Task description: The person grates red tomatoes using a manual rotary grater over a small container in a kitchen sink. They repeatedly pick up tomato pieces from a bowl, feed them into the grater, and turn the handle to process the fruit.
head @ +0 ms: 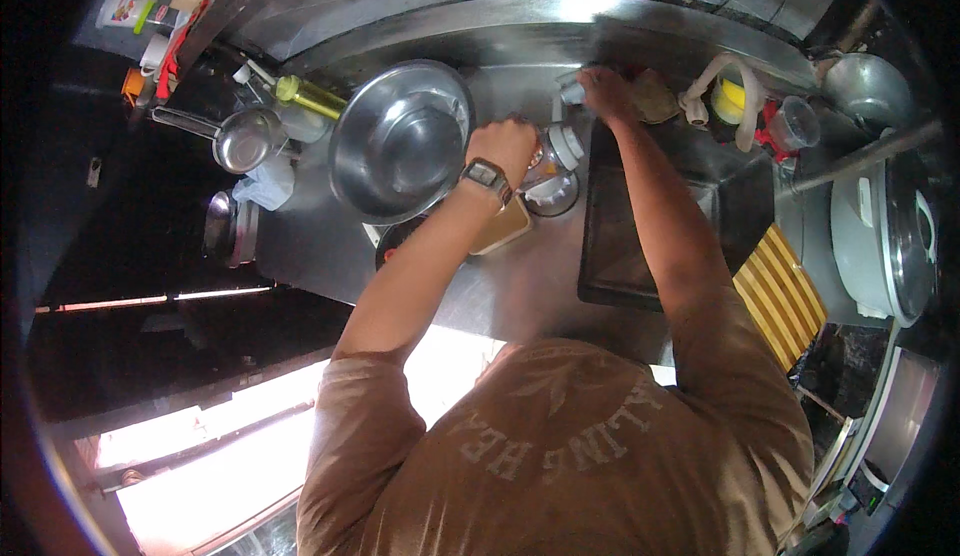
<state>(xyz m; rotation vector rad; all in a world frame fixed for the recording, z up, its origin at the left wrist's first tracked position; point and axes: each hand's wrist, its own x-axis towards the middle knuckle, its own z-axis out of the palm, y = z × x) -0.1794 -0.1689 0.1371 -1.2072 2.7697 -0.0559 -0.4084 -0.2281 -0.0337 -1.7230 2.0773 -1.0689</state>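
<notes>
My left hand (502,145), with a watch on its wrist, is closed around the side of a clear container with a white lid (568,145), which leans to the right. Directly below that container a round clear glass dish or lid (553,197) rests on the steel counter. Higher up, at the back of the sink, my right hand (604,94) is at a small pale grey object (573,91); blur and the fingers hide whether it is gripped. A large steel bowl (401,140) is left of my left hand. Under my left wrist lies a tan rectangular board or tray (504,227).
The dark sink basin (622,233) is below my right forearm, with a striped wooden cutting board (781,293) at its right edge. A curved pale hose or faucet (748,98) stands behind. A steel saucepan (246,142) is at left, a lidded white cooker (870,233) far right.
</notes>
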